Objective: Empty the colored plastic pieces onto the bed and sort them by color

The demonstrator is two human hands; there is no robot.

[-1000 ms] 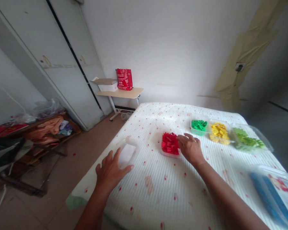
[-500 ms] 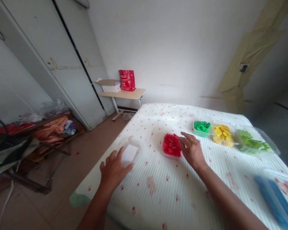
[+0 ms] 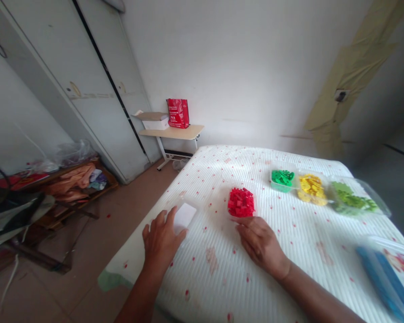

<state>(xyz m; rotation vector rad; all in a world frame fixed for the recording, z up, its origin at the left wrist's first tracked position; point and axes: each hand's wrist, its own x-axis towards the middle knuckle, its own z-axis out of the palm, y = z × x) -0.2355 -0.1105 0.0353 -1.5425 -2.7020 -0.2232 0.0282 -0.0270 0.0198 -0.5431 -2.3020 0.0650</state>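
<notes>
My left hand (image 3: 163, 240) spans the near left corner of a clear plastic container (image 3: 192, 200), thumb and fingers apart on its sides. A white card-like piece (image 3: 184, 215) lies in or under that container. Just to the right stands a clear tub full of small red plastic pieces (image 3: 241, 202). At this tub's near edge is my right hand (image 3: 262, 244), its fingers drawn together in a pinch. The fingertips touch or nearly touch the rim, and what they hold, if anything, is hidden.
Tubs of green pieces (image 3: 283, 177), yellow pieces (image 3: 311, 188) and light green pieces (image 3: 352, 196) line the far right of the patterned bedspread (image 3: 215, 278). A blue-filled pack (image 3: 384, 273) lies at the near right. Beyond the left edge stands a small table (image 3: 175, 131) with a red bag (image 3: 178, 113).
My right hand has moved from the right side of the red tub to its near edge, its fingers now closer together. My left hand and the clear container have shifted slightly right.
</notes>
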